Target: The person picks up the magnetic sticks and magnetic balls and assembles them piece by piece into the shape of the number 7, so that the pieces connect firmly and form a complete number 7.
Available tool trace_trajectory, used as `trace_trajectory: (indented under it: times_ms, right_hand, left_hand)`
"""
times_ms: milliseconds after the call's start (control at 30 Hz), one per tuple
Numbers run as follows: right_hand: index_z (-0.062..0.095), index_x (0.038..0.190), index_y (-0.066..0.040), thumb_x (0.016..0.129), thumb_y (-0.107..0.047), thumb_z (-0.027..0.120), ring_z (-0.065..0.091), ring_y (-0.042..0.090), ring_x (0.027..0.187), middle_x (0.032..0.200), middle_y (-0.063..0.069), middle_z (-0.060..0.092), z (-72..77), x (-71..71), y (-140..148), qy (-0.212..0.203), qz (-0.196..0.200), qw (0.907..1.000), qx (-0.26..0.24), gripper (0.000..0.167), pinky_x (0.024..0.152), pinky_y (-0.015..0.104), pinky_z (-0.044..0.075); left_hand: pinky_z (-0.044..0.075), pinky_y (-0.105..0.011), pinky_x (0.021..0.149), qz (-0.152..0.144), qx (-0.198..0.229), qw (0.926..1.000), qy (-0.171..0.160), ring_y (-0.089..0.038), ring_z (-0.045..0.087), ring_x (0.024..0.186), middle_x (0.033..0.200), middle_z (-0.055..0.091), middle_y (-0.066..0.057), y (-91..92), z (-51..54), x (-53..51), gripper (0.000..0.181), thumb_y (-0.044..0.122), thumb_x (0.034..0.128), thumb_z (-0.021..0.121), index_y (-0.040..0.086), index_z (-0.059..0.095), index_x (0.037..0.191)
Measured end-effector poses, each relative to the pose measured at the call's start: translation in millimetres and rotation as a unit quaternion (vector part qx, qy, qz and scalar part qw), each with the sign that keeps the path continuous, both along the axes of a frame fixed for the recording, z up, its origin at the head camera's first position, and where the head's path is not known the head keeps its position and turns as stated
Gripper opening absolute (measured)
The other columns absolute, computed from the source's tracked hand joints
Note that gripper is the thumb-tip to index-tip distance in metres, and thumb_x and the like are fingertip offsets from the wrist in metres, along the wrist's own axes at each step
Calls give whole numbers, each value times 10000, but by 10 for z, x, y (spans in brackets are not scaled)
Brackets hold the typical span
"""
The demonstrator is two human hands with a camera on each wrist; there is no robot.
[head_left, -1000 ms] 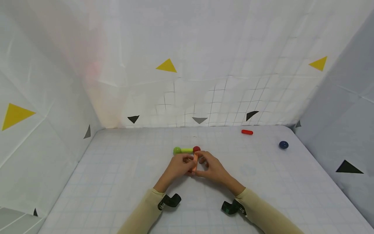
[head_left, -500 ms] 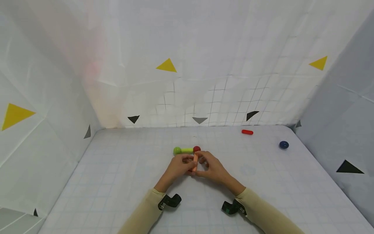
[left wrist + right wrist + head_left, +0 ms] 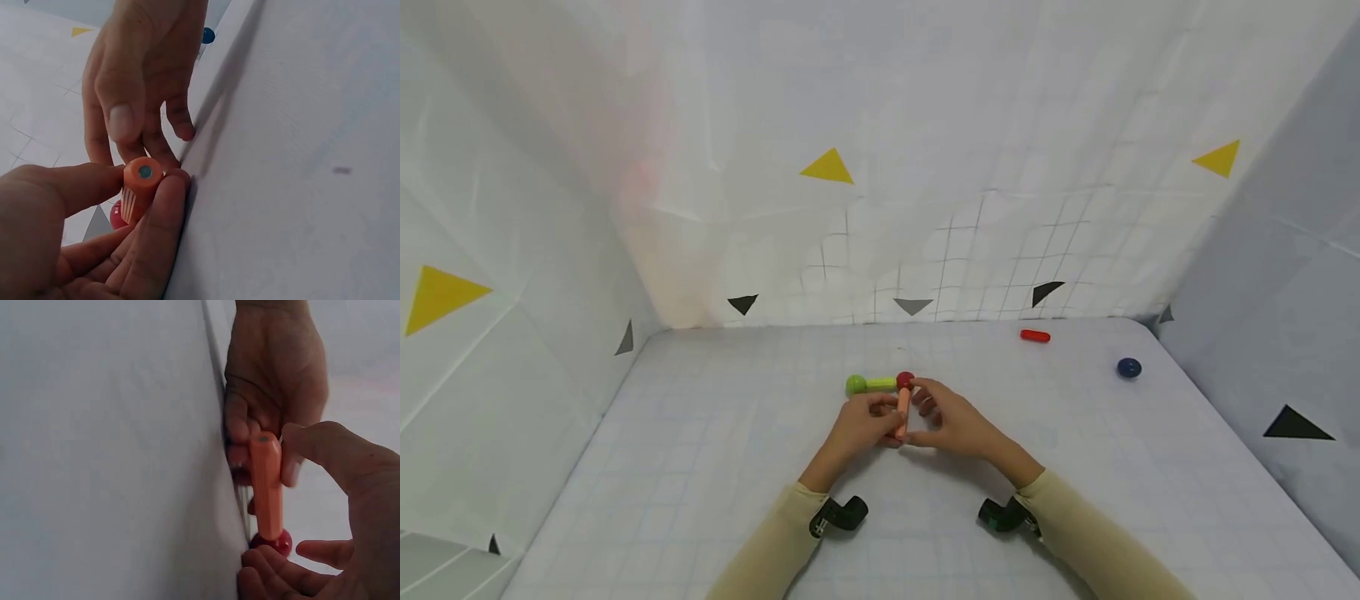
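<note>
In the head view my left hand (image 3: 859, 425) pinches an orange stick (image 3: 903, 410) between thumb and fingers. The stick's far end meets a red ball (image 3: 905, 379), which a lime-green stick (image 3: 881, 383) links to a green ball (image 3: 856, 384). My right hand (image 3: 957, 423) lies around the orange stick's right side, thumb by its near end and a fingertip at the red ball. The left wrist view shows the right thumb apart from the orange stick (image 3: 140, 190). In the right wrist view the orange stick (image 3: 269, 487) stands against the red ball (image 3: 284, 542).
A short red stick (image 3: 1035, 336) lies at the table's back right, and a dark blue ball (image 3: 1129, 367) sits further right. White sheets with yellow, black and grey triangles surround the gridded white table (image 3: 700, 467).
My right hand has loosened from the orange stick's ends and shifted slightly right, its fingers spread wider. My left hand keeps its pinch, almost unmoved.
</note>
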State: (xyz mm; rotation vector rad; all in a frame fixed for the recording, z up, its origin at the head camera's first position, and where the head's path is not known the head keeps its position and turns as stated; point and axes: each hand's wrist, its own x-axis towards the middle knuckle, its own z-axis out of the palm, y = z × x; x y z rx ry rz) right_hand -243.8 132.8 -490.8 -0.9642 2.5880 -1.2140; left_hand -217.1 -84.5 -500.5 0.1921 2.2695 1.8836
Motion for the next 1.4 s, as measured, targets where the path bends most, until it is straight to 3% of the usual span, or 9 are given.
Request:
trace_trajectory:
  times_ms: [167, 367, 500, 767, 967, 1167, 1400]
  right_hand:
    - [440, 1526, -5, 912, -361, 830, 615, 299, 1126, 1298, 140, 614, 127, -112, 168, -66, -408, 9990, 164, 810, 875, 441, 553]
    - [619, 1392, -38, 976, -234, 765, 654, 297, 1101, 1301, 125, 667, 234, -371, 456, 413, -1101, 9930, 60, 482, 878, 506, 545]
    - [672, 1323, -41, 988, -182, 742, 662, 321, 1085, 1280, 157, 681, 301, -603, 681, 699, -1601, 9846, 96, 369, 884, 537, 538]
    - [690, 1293, 23, 1028, -139, 657, 638, 425, 1062, 1268, 245, 665, 319, -975, 1085, 1062, -2427, 9631, 466, 313, 827, 564, 510]
    - [649, 1327, 40, 1010, -134, 607, 582, 443, 1100, 1295, 294, 594, 300, -1068, 1270, 807, -2956, 9472, 943, 364, 865, 581, 504]
    - [624, 1357, 42, 1007, -138, 579, 543, 469, 1132, 1315, 320, 540, 190, -1147, 1420, 661, -3254, 9346, 1276, 395, 872, 596, 506]
    - [584, 1398, 53, 979, -130, 564, 489, 530, 1189, 1395, 393, 428, 143, -1172, 1493, 581, -3285, 9312, 1469, 458, 907, 650, 476]
  left_hand:
    - [611, -344, 672, 46, 120, 9998, -150, -214, 734, 729, 926, 692, -98, 28, 5, -2, 386, 124, 958, 761, -62, 669, 1283]
    - [609, -340, 672, 123, 6, 9998, -182, -213, 732, 722, 932, 686, -92, 48, 8, 13, 386, 136, 959, 770, -45, 673, 1286]
    - [611, -347, 674, 119, 122, 9997, -170, -225, 732, 743, 955, 686, -105, 49, 18, 31, 387, 118, 961, 760, -58, 662, 1292]
    - [612, -347, 679, 79, 198, 9995, -217, -239, 741, 749, 967, 683, -112, 50, 21, 32, 396, 122, 968, 750, -50, 653, 1312]
    - [611, -343, 682, 63, 177, 9996, -222, -225, 735, 747, 974, 681, -111, 54, 12, 32, 400, 133, 969, 752, -46, 652, 1313]
    - [608, -339, 688, 81, 91, 9998, -175, -221, 731, 758, 976, 684, -108, 50, 0, 22, 396, 141, 963, 761, -43, 663, 1300]
    - [605, -328, 689, 102, -43, 9998, -174, -212, 732, 750, 981, 690, -97, 46, -2, 21, 404, 157, 961, 769, -31, 668, 1304]
